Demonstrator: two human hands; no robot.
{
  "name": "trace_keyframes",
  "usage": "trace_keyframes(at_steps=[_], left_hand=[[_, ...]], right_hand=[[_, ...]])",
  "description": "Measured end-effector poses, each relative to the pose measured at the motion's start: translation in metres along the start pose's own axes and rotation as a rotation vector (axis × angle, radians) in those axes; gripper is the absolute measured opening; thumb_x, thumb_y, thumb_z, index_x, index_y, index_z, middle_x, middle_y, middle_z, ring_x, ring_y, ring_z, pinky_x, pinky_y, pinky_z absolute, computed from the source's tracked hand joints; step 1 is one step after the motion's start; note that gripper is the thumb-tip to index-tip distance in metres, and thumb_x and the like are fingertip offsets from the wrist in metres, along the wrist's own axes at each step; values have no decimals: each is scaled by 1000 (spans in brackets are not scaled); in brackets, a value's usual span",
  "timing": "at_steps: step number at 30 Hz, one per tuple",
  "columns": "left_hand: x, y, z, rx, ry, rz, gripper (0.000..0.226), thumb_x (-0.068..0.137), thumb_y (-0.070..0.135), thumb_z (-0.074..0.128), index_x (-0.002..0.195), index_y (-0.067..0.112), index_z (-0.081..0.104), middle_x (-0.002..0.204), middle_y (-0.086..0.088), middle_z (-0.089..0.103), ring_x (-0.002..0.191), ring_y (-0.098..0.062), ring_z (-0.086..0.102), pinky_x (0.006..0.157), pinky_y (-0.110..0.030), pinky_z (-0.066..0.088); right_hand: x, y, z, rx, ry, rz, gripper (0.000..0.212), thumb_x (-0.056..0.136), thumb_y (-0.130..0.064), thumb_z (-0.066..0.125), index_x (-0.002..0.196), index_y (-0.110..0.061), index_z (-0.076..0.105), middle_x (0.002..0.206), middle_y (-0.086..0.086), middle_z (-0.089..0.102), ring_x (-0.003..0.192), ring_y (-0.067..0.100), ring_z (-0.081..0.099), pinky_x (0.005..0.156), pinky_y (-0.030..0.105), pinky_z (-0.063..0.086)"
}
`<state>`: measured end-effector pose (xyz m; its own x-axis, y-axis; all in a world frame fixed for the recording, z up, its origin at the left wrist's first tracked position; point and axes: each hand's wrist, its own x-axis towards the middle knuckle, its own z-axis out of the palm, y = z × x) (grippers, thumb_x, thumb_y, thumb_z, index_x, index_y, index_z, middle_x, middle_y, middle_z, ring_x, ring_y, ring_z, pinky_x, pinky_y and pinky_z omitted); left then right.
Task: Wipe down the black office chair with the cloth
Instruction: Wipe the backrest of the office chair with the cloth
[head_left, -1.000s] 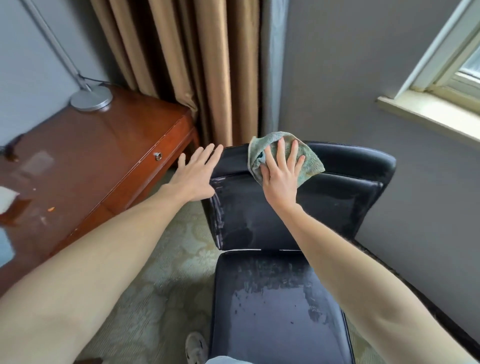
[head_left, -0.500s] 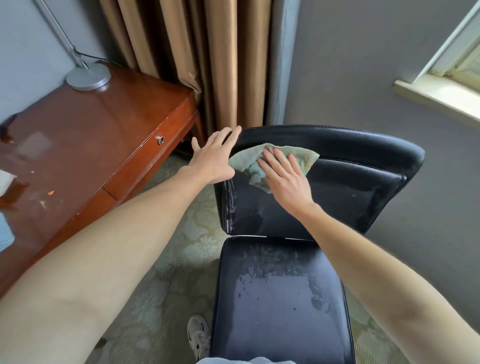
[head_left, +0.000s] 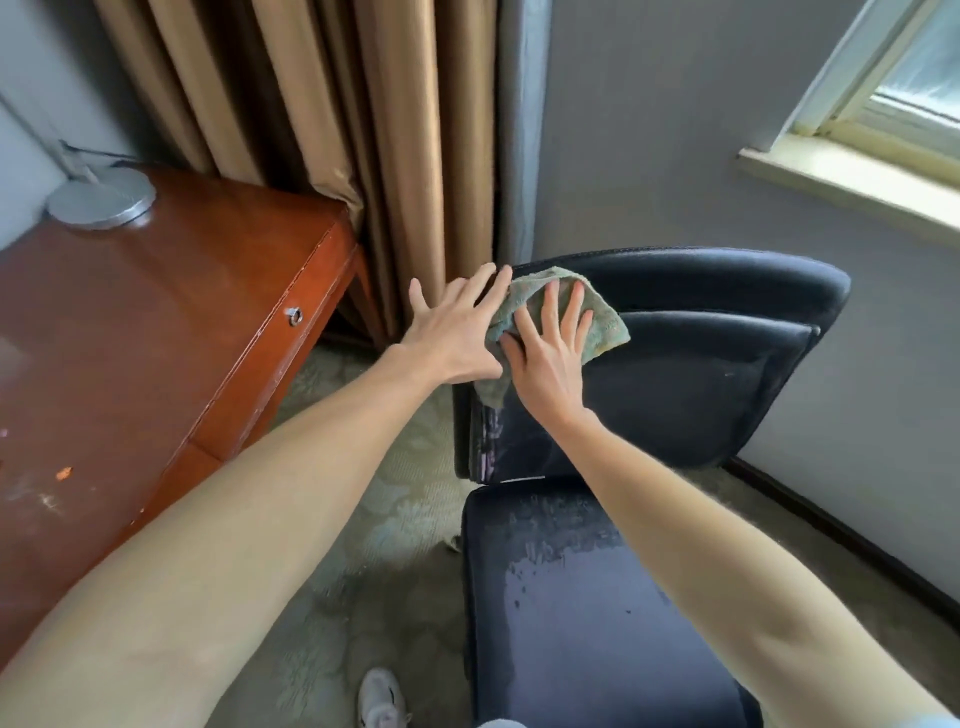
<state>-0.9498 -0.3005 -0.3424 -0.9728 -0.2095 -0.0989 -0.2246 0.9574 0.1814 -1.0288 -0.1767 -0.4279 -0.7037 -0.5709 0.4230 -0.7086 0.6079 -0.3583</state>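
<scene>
The black leather-look office chair (head_left: 691, 374) fills the lower right and middle of the frame, its padded backrest turned towards the viewer and its flat seat below showing wet streaks. A pale green terry cloth (head_left: 602, 332) lies against the backrest's upper left corner, just below the top edge. The right hand (head_left: 550, 358) presses it there with a flat palm and straight, spread fingers; nothing is curled round the cloth. The left hand (head_left: 457, 332) is just beside it, fingers straight and loosely spread, its fingertips at the chair back's top left corner and touching the cloth's edge; it holds nothing.

Left of the chair stands a glossy reddish-brown wooden surface (head_left: 156, 338) with a small metal drawer knob (head_left: 294, 315) on its front and a round silver lamp base (head_left: 101, 200) at its far corner. Tan pleated curtains (head_left: 363, 130) hang behind, in the upper middle. A grey wall (head_left: 675, 130) runs to the right, with a pale window sill (head_left: 857, 182) at the upper right. A patterned greenish carpet (head_left: 363, 519) covers the floor between surface and chair, and a light shoe (head_left: 379, 699) shows at the bottom edge.
</scene>
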Motion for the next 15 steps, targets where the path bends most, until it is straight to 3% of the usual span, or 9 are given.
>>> trace_keyframes(at_steps=[6,10,15], left_hand=[[-5,-26,2,3,15,165,115,70,42,69,156,23,-5,163,6,-5,147,-17,8,113,-66,4],[-10,-36,5,-18,20,183,114,71,44,68,156,24,-5,163,6,-6,148,-18,7,112,-66,4],[-24,-42,9,-17,40,175,109,73,41,65,156,25,-4,163,6,-4,147,-16,8,111,-67,2]], right_hand=[[-22,-21,15,8,14,92,45,98,-34,37,136,-13,48,155,25,21,144,48,1,113,67,8],[-43,-38,29,35,-12,87,42,96,-25,34,128,-8,56,151,26,30,144,46,6,111,68,14],[-66,-51,44,43,-5,111,33,99,-17,44,129,-10,56,152,23,31,146,37,0,115,61,16]])
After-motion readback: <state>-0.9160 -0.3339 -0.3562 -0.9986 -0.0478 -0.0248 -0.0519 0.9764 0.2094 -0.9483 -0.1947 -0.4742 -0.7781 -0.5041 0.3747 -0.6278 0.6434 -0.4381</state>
